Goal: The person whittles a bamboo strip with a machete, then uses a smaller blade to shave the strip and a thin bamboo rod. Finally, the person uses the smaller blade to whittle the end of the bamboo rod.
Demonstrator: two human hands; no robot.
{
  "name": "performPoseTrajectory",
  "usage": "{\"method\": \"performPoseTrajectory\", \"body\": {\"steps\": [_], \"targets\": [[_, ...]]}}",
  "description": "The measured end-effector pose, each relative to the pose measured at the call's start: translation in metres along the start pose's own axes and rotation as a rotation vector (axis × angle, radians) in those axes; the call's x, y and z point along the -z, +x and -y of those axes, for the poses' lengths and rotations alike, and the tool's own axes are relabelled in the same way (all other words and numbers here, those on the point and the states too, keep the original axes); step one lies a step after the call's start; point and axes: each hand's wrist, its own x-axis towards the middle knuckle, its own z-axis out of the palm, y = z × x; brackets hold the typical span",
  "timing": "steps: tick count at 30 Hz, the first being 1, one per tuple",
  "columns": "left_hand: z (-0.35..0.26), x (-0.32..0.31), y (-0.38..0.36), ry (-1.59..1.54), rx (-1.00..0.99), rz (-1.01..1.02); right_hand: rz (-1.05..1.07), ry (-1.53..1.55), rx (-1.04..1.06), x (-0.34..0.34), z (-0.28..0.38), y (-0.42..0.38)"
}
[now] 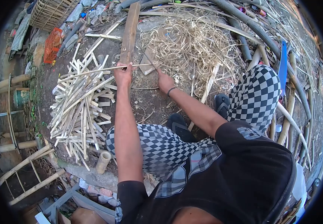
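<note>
Squatting person shaving a bamboo strip (105, 68) over a wooden plank (129, 31)

Left hand (122, 74) has fingers clenched round the strip at the plank's near end; strip runs level, left of the plank out over the split-bamboo pile (81, 108). Right hand (165, 81), fingers grasping a knife (149, 59), blade meeting the strip just right of the plank. Shavings heap (191, 44) lies right of the plank

Outdoor bamboo-working yard, bare dirt ground (146, 104). Evidence: heap of split bamboo strips (81, 108) on one side, tangle of thin shavings (191, 44) on the other, whole bamboo poles (292, 93) stacked along the edge, woven bamboo basket (49, 13) and a bamboo ladder frame (31, 173) nearby. Handcraft site, no machines visible.
</note>
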Motion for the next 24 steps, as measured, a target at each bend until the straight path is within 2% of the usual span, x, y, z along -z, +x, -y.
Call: {"method": "performPoseTrajectory", "body": {"steps": [2,5,9,11,12,13,14,16,18,19,20,24], "targets": [[-0.004,-0.001,0.001,0.011,0.004,-0.003,0.034,0.006,-0.044,0.004,-0.014,0.017],[-0.010,-0.005,0.002,0.023,0.058,-0.050,0.093,-0.089,0.020,0.023,-0.012,0.020],[-0.001,0.002,0.015,0.063,0.058,-0.078,0.007,0.097,-0.029,0.019,-0.003,0.015],[-0.009,0.008,0.018,-0.052,0.203,-0.088,-0.041,0.202,-0.022,0.043,0.007,0.005],[-0.018,0.011,0.019,-0.059,0.196,-0.095,-0.088,0.307,-0.023,0.056,0.011,0.002],[-0.031,0.015,0.021,-0.269,0.209,-0.143,-0.201,0.363,-0.021,0.067,0.016,0.003],[-0.045,0.020,0.022,-0.481,0.218,-0.189,-0.209,0.358,-0.007,0.081,0.019,0.005],[-0.075,0.033,0.024,-0.548,0.200,-0.166,-0.346,0.659,-0.077,0.131,0.040,0.003],[-0.104,0.044,0.024,-0.752,0.146,-0.088,-0.528,0.732,0.057,0.167,0.045,0.018],[-0.126,0.048,0.019,-0.767,0.141,-0.064,-0.458,0.933,0.051,0.209,0.071,-0.002],[-0.142,0.052,0.016,-0.781,0.117,-0.067,-0.424,0.957,0.082,0.244,0.088,-0.017],[-0.189,0.061,0.004,-0.937,0.000,-0.031,-0.268,0.863,0.243,0.332,0.114,-0.056]]}}
